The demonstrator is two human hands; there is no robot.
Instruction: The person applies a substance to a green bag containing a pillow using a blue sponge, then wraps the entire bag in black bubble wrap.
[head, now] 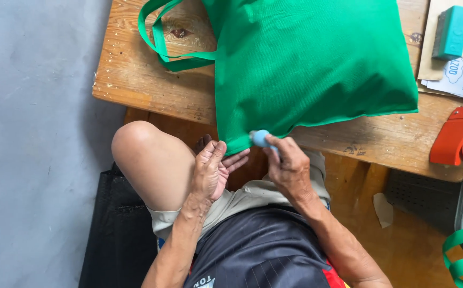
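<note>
The right hand (pixel 290 165) pinched a small blue object (pixel 260 138) against the green bag's (pixel 311 64) corner at the surface's (pixel 151 80) near edge, while the left hand (pixel 212 173), fingers loosely extended, touched that corner.

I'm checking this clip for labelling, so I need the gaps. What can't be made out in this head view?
- Small blue object: the right hand covers most of it, so its kind is unclear.
- Left hand: its fingertips slip under the green bag; the grip is hidden.
- Bag contents: the cloth hides them.
- Orange tape dispenser: cut off by the right edge.
- Table: the bag covers much of it.
</note>
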